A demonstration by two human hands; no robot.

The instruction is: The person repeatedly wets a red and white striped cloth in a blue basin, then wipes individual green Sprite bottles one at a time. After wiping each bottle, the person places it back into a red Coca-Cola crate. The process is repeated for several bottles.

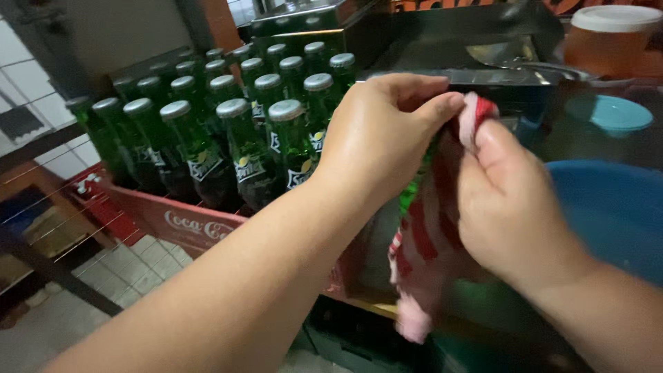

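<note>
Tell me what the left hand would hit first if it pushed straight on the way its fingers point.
The left hand points right, its fingertips already pinching the red and white cloth. Pushed on, it would press through the cloth into the right hand behind it, as far as depth can be judged.

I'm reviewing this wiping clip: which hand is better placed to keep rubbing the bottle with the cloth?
Probably the right hand: it grips the red-and-white cloth wrapped around the green bottle. The left hand only pinches the top.
</note>
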